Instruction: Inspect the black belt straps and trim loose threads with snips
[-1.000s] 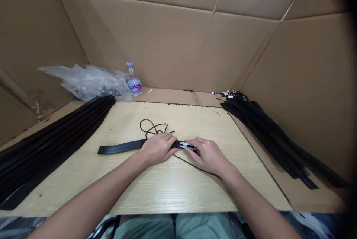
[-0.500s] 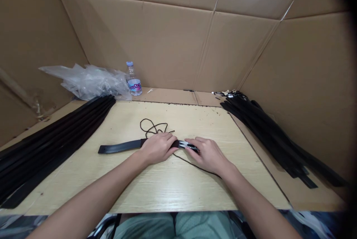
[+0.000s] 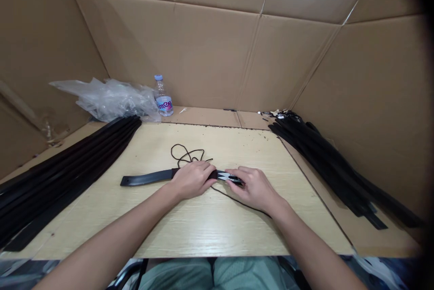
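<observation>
A black strap (image 3: 145, 178) lies across the middle of the board, with a dark brown wrapped section (image 3: 175, 172) near its centre. My left hand (image 3: 194, 178) is closed over that section and presses it down, hiding most of it. In my right hand (image 3: 252, 186) is a pair of thread snips (image 3: 224, 176), blades pointing left at the wrapping's right end. Whether the blades touch the cord I cannot tell. A thin dark cord (image 3: 185, 153) lies in loose loops behind my left hand. More cord (image 3: 233, 199) runs from the strap's front under my right wrist.
Bundles of black straps lie at the left (image 3: 68, 177) and right (image 3: 325, 168) of the wooden board (image 3: 210, 231). At the back left are crumpled clear plastic bags (image 3: 115, 100) and a water bottle (image 3: 164, 98). Cardboard walls (image 3: 210, 50) enclose the work place.
Both hands keep nearly the same place and grip. The view has shifted very slightly, and the snips show a little differently between my right fingers.
</observation>
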`<state>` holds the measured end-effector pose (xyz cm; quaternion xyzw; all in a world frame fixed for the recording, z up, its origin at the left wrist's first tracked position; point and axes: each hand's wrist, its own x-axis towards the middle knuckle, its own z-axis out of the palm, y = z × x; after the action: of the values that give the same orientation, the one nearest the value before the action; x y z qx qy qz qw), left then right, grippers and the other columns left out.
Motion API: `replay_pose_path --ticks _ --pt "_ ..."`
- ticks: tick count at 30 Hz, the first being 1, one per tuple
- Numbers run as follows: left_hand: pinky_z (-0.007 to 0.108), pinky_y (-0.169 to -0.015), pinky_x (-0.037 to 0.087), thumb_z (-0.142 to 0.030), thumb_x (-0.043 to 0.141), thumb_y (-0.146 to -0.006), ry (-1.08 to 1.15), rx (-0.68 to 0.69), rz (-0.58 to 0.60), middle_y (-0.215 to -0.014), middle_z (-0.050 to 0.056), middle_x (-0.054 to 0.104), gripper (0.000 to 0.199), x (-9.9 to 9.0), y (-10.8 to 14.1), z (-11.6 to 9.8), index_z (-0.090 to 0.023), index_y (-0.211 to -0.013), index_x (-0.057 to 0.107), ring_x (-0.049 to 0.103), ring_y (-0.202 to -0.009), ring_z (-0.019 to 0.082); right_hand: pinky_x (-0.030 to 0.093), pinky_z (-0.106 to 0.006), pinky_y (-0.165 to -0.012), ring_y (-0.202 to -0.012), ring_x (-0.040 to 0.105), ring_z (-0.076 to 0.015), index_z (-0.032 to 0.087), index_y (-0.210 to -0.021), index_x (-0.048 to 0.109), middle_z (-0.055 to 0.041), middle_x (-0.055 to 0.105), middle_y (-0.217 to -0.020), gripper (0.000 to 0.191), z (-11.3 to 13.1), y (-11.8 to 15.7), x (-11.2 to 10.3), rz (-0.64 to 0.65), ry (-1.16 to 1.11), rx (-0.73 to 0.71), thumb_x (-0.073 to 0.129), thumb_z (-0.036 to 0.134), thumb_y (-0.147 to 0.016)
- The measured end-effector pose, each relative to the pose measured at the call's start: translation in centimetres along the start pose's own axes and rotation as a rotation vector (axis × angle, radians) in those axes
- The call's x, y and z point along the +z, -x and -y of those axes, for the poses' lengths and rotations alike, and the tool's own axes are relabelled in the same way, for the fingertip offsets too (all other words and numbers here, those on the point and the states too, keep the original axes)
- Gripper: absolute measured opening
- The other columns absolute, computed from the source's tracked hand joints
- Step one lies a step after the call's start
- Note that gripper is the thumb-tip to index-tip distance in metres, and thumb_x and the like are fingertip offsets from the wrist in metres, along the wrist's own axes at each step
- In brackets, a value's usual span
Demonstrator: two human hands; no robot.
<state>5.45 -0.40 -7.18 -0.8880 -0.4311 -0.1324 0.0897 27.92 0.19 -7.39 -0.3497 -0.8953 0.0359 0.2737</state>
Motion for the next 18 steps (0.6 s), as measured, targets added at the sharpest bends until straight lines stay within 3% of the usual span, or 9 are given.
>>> replay_pose_path --ticks 18 --pt "0.033 -0.070 0.048 -0.041 0.041 -0.092 0.019 0.000 -0.007 -0.091 0.008 0.064 0.030 -0.02 0.05 0.00 -0.016 -0.098 0.057 0.061 -0.084 0.022 0.049 -0.027 -0.074 -0.080 0.066 -0.0180 0.023 -0.115 0.064 -0.0070 0.070 -0.093 0.029 -0.04 -0.06 0.20 0.031 0.065 0.025 0.049 0.031 -0.091"
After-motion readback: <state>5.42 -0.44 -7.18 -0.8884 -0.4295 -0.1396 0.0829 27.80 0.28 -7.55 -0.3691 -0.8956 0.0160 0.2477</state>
